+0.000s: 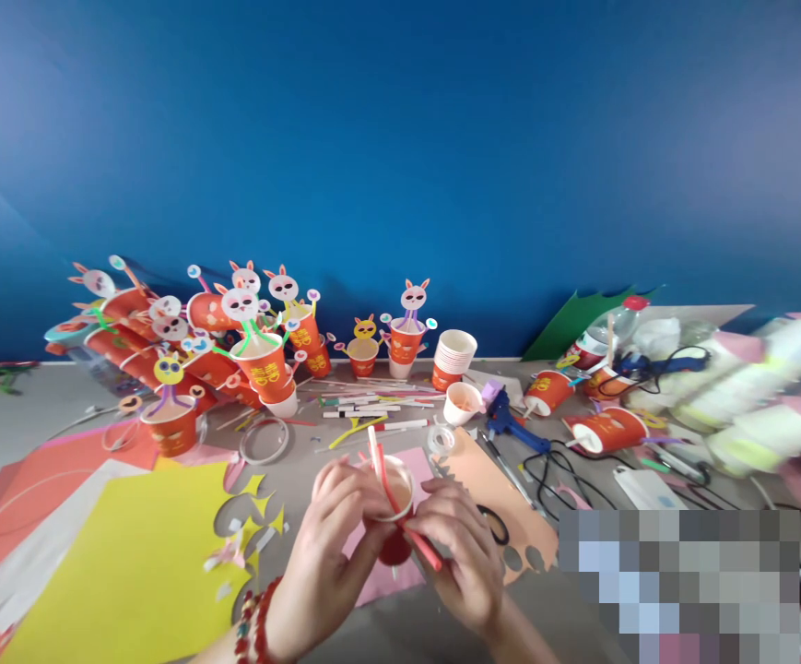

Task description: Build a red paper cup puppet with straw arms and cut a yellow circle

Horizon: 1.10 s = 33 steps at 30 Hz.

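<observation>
Left hand (335,535) cradles the cup (394,503), right hand (459,544) pinches the red straw (400,503) — best keep the cup steady and feed the straw gently.

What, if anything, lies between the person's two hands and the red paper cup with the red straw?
Nothing visible. The left hand and right hand already grip the red paper cup from either side, and the red straw runs across its mouth, with its lower end at the right hand's fingers.
</observation>
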Available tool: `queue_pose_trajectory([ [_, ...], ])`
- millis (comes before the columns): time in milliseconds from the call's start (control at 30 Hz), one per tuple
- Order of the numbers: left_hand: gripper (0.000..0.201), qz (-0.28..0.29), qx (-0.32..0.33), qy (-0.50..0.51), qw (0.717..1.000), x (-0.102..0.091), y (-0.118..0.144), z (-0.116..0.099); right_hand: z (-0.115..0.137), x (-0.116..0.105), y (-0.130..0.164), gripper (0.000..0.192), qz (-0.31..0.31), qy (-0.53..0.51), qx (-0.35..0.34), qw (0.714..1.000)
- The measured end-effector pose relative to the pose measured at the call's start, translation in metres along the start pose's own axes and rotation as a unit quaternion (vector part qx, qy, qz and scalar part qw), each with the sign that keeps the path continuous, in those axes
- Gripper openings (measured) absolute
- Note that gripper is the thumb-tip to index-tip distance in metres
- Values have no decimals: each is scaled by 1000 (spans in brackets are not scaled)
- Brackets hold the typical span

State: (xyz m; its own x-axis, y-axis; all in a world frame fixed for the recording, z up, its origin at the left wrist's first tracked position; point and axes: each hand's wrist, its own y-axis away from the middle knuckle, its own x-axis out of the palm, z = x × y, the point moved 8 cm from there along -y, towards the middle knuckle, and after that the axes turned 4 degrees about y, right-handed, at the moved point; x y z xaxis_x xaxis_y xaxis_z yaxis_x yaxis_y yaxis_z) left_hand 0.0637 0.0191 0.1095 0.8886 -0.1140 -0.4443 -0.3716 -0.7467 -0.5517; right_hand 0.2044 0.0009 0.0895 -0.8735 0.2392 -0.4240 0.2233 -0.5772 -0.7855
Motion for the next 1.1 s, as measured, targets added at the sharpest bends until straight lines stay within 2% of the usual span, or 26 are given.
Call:
queue_pose_trajectory([
  [133, 17, 17, -2, 15, 1000, 2, 0, -2, 1, 0, 0, 17, 4, -2, -3, 1000],
  [267, 16, 10, -9, 9, 1000, 2, 1, 1, 1, 0, 0, 18, 7, -5, -7, 1000],
  [567, 18, -18, -3, -73, 997, 0, 4, -2, 0, 0, -4, 17, 4, 1, -7, 1000],
  [867, 20, 23, 14, -72, 997, -2, -5, -6, -1, 0, -7, 20, 48, 0, -25, 999],
  [1100, 21, 40, 38, -70, 996, -5, -7, -10, -9, -3, -8, 19, 39, -2, 16, 999],
])
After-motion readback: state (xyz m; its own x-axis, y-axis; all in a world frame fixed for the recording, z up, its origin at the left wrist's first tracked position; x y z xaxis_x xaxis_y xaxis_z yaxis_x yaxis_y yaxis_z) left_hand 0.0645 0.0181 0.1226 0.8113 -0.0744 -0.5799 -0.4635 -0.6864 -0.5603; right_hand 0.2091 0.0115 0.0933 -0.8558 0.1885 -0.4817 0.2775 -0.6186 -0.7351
